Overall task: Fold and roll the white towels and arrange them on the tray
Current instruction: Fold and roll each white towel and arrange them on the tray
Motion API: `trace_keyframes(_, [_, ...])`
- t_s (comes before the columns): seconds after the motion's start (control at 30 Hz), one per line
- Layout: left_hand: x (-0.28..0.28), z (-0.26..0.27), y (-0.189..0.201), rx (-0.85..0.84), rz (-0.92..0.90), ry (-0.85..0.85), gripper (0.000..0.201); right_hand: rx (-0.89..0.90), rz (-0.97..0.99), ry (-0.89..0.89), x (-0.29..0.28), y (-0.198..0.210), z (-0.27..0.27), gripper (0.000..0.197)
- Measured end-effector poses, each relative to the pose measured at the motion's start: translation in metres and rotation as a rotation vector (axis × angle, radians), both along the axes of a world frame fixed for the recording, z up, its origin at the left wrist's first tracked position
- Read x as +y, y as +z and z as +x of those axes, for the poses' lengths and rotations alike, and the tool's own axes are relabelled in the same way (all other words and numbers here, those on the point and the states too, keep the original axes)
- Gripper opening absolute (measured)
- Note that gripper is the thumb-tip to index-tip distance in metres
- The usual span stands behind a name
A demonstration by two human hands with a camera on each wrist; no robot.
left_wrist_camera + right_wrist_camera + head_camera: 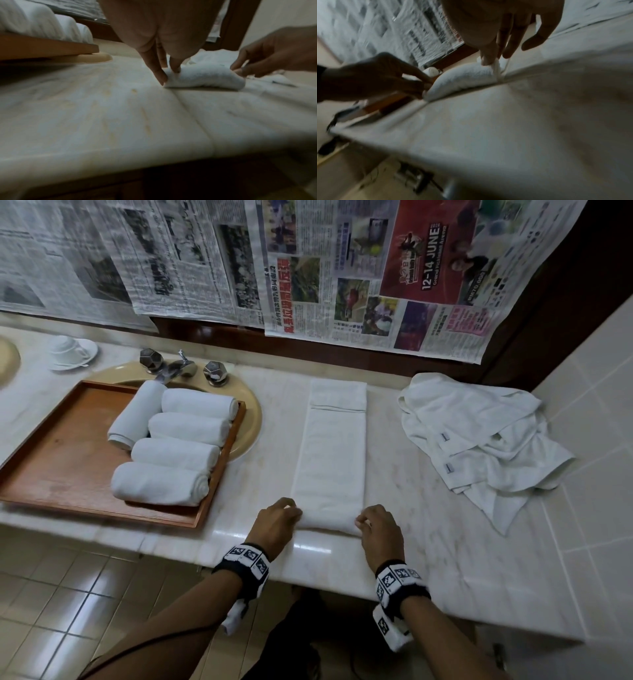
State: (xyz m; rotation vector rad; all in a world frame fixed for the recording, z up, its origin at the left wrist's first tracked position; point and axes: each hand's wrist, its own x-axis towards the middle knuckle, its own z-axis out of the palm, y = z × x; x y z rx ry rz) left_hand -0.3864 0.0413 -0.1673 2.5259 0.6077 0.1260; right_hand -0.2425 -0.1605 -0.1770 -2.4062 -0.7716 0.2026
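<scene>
A white towel [334, 446], folded into a long narrow strip, lies lengthwise on the marble counter. Its near end is turned up into a small roll [204, 78]. My left hand [279, 520] pinches the left corner of that roll, and my right hand [375, 525] pinches the right corner [495, 67]. A wooden tray [65, 460] to the left carries several rolled white towels [161, 482]. A heap of unfolded white towels [479, 436] lies to the right.
The tray partly covers a beige sink [251, 419] with a chrome tap [180, 368]. A white cup on a saucer [70, 352] stands at the back left. Newspaper sheets [308, 268] hang on the wall behind. A tiled wall [599, 405] bounds the right side.
</scene>
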Motion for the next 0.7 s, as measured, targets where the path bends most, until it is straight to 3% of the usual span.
trace_keyframes(0.1, [-0.002, -0.011, -0.005, 0.053, 0.068, -0.080, 0.033, -0.136, -0.075, 0.102, -0.012, -0.006, -0.007, 0.011])
trace_keyframes(0.17, [-0.002, -0.010, -0.003, 0.134, 0.076, -0.077, 0.043, -0.161, -0.168, 0.162, -0.020, -0.008, -0.008, 0.031])
trace_keyframes(0.23, [0.002, -0.001, 0.002, 0.171, 0.088, -0.053, 0.042, -0.118, -0.218, 0.172, -0.020, -0.005, -0.004, 0.046])
trace_keyframes(0.37, [0.007, 0.014, 0.010, 0.152, 0.186, -0.089, 0.031, -0.073, -0.191, 0.145, -0.005, 0.001, 0.009, 0.038])
trace_keyframes(0.57, [0.017, 0.014, 0.005, 0.142, -0.043, -0.129, 0.023, -0.002, -0.264, 0.281, -0.007, 0.001, 0.021, 0.029])
trace_keyframes(0.7, [0.021, 0.019, 0.012, 0.100, -0.208, 0.011, 0.026, 0.184, -0.245, 0.250, -0.002, 0.010, 0.032, 0.057])
